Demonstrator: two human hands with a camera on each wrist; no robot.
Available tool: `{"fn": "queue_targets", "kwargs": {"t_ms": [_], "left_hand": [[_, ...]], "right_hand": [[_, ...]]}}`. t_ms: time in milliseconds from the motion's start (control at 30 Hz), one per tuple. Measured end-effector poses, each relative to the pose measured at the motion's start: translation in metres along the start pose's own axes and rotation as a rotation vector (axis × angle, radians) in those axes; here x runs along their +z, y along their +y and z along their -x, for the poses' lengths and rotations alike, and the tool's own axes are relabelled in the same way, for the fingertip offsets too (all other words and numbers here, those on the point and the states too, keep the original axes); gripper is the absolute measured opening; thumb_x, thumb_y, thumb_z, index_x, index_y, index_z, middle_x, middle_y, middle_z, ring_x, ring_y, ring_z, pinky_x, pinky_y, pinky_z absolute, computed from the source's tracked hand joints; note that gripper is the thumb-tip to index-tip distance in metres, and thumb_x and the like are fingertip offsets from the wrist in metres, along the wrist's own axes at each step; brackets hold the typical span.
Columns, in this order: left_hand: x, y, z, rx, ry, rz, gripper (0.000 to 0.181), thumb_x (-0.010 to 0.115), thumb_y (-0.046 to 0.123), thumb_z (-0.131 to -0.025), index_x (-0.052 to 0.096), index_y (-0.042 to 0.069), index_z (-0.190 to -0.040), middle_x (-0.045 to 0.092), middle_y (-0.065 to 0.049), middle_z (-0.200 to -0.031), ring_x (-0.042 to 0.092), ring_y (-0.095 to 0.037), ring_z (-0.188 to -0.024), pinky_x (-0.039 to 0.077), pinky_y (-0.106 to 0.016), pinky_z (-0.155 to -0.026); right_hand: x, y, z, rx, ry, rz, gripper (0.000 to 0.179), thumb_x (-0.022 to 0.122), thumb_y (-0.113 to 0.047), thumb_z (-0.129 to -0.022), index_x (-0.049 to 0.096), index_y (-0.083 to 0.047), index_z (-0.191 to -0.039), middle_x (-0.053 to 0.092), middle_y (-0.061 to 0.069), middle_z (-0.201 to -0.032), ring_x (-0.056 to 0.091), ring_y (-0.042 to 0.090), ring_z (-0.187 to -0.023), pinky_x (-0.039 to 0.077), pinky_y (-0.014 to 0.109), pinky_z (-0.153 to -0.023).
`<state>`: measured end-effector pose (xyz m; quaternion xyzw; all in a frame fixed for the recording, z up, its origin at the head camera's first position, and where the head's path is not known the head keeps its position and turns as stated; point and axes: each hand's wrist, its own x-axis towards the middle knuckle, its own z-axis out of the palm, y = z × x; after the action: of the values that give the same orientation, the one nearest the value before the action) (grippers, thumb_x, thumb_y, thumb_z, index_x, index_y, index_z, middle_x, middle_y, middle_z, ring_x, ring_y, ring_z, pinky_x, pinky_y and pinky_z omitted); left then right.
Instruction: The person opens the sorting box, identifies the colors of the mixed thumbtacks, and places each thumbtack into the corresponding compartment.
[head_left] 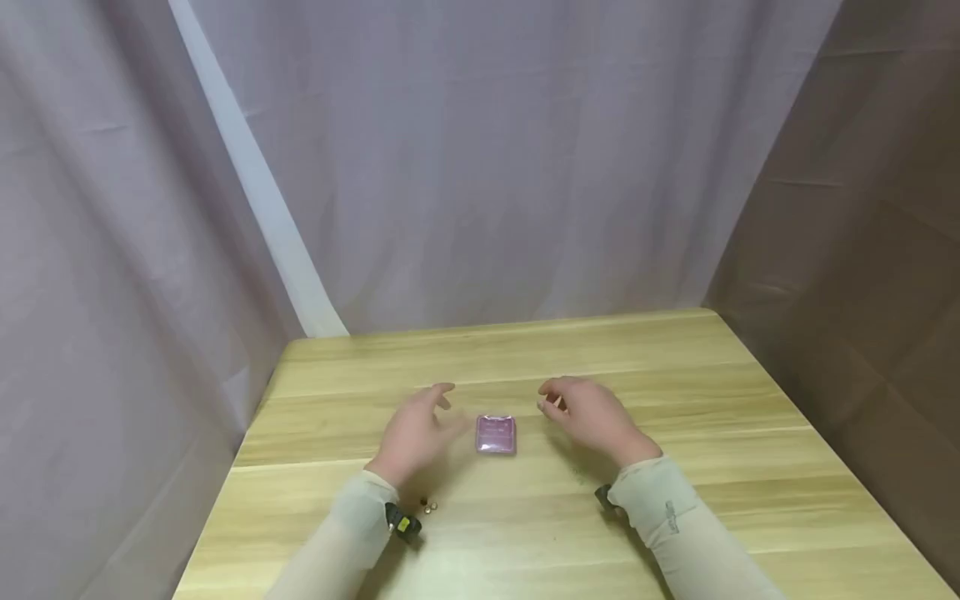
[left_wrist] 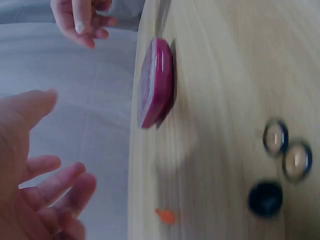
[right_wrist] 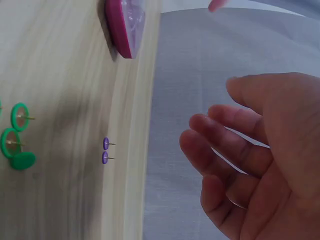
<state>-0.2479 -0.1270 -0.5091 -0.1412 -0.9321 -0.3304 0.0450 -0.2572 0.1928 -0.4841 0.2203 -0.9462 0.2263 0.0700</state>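
Note:
A small square magenta box (head_left: 496, 435) with a clear lid sits on the table between the two hands. To its left hovers my left hand (head_left: 412, 433), fingers loosely spread and holding nothing. On the other side, my right hand (head_left: 596, 417) is over the table with relaxed, slightly bent fingers around nothing. In the left wrist view, black thumbtacks (left_wrist: 266, 199) lie in a small group, and an orange thumbtack (left_wrist: 166, 216) lies apart from them. Green thumbtacks (right_wrist: 20, 117) and two purple thumbtacks (right_wrist: 105, 143) show in the right wrist view, the purple ones nearer that hand.
The wooden table (head_left: 525, 350) has rounded far corners. Grey curtains (head_left: 510, 167) hang behind it and at the left, with a darker curtain (head_left: 855, 250) along the right. Each wrist wears a black strapped device (head_left: 405, 523).

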Motion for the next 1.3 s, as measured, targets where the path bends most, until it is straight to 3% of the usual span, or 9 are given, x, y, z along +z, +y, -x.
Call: {"fn": "queue_targets", "kwargs": {"t_ms": [167, 333, 500, 667, 867, 1100, 1200, 1233, 1300], "left_hand": [[0.013, -0.001, -0.004, -0.012, -0.114, 0.053, 0.108, 0.096, 0.048, -0.083, 0.040, 0.017, -0.170, 0.053, -0.016, -0.159, 0.059, -0.038, -0.138, 0.049, -0.060, -0.115], [0.023, 0.000, -0.007, -0.019, -0.199, 0.037, 0.132, 0.103, 0.050, -0.071, 0.026, 0.022, -0.175, 0.041, -0.018, -0.168, 0.053, -0.042, -0.143, 0.046, -0.065, -0.117], [0.030, 0.004, 0.001, -0.018, -0.234, 0.025, 0.128, 0.101, 0.032, -0.074, 0.025, 0.020, -0.176, 0.036, -0.017, -0.173, 0.047, -0.042, -0.150, 0.043, -0.066, -0.119], [0.032, 0.007, 0.010, -0.004, -0.227, 0.068, 0.122, 0.097, 0.016, -0.075, 0.026, 0.014, -0.174, 0.041, -0.020, -0.170, 0.051, -0.042, -0.147, 0.044, -0.065, -0.119], [0.034, 0.009, 0.010, 0.006, -0.234, 0.098, 0.118, 0.094, 0.013, -0.078, 0.026, 0.014, -0.175, 0.041, -0.017, -0.171, 0.047, -0.043, -0.151, 0.041, -0.068, -0.120], [0.042, 0.002, 0.008, 0.090, -0.200, 0.099, 0.114, 0.092, 0.014, -0.078, 0.028, 0.007, -0.173, 0.048, -0.020, -0.166, 0.049, -0.043, -0.149, 0.041, -0.066, -0.121], [0.044, 0.001, 0.008, 0.086, -0.206, 0.098, 0.114, 0.092, 0.014, -0.079, 0.028, 0.008, -0.173, 0.050, -0.018, -0.165, 0.052, -0.041, -0.147, 0.043, -0.062, -0.120], [0.040, 0.008, 0.010, 0.055, -0.216, 0.094, 0.113, 0.091, 0.011, -0.078, 0.029, 0.007, -0.172, 0.051, -0.018, -0.164, 0.054, -0.042, -0.145, 0.045, -0.064, -0.119], [0.041, 0.007, 0.010, 0.044, -0.221, 0.094, 0.112, 0.092, 0.012, -0.078, 0.030, 0.008, -0.172, 0.053, -0.015, -0.164, 0.055, -0.040, -0.144, 0.046, -0.062, -0.118]], "right_hand": [[0.005, -0.004, 0.002, 0.004, -0.057, -0.005, 0.027, 0.075, -0.028, -0.105, 0.077, -0.010, -0.126, 0.077, -0.001, -0.105, 0.070, 0.014, -0.090, 0.063, 0.043, -0.083], [0.010, -0.008, 0.000, -0.011, -0.076, -0.007, 0.027, 0.078, -0.027, -0.103, 0.077, -0.012, -0.125, 0.078, 0.003, -0.114, 0.072, 0.017, -0.096, 0.063, 0.044, -0.087], [0.020, -0.013, -0.001, -0.067, -0.107, -0.024, 0.028, 0.081, -0.025, -0.101, 0.077, -0.012, -0.125, 0.078, 0.003, -0.119, 0.075, 0.023, -0.102, 0.063, 0.046, -0.092], [0.034, -0.013, 0.001, -0.115, -0.121, -0.031, 0.031, 0.084, -0.025, -0.098, 0.077, -0.014, -0.126, 0.077, 0.001, -0.121, 0.074, 0.022, -0.109, 0.061, 0.048, -0.099], [0.038, -0.012, 0.000, -0.097, -0.122, -0.031, 0.042, 0.089, -0.035, -0.093, 0.075, -0.017, -0.128, 0.076, 0.000, -0.125, 0.071, 0.019, -0.116, 0.058, 0.048, -0.106], [0.042, -0.017, 0.000, -0.106, -0.133, -0.089, 0.050, 0.094, -0.037, -0.089, 0.075, -0.014, -0.128, 0.076, 0.000, -0.122, 0.071, 0.017, -0.111, 0.058, 0.046, -0.104], [0.045, -0.019, 0.001, -0.120, -0.141, -0.080, 0.051, 0.095, -0.037, -0.087, 0.074, -0.013, -0.128, 0.075, 0.000, -0.121, 0.070, 0.017, -0.109, 0.059, 0.046, -0.103], [0.046, -0.020, 0.001, -0.126, -0.143, -0.073, 0.052, 0.095, -0.036, -0.087, 0.074, -0.012, -0.127, 0.075, 0.001, -0.120, 0.070, 0.017, -0.109, 0.059, 0.046, -0.102], [0.048, -0.022, 0.001, -0.139, -0.146, -0.058, 0.052, 0.095, -0.034, -0.086, 0.074, -0.011, -0.127, 0.075, 0.001, -0.120, 0.070, 0.017, -0.108, 0.060, 0.046, -0.101]]}}
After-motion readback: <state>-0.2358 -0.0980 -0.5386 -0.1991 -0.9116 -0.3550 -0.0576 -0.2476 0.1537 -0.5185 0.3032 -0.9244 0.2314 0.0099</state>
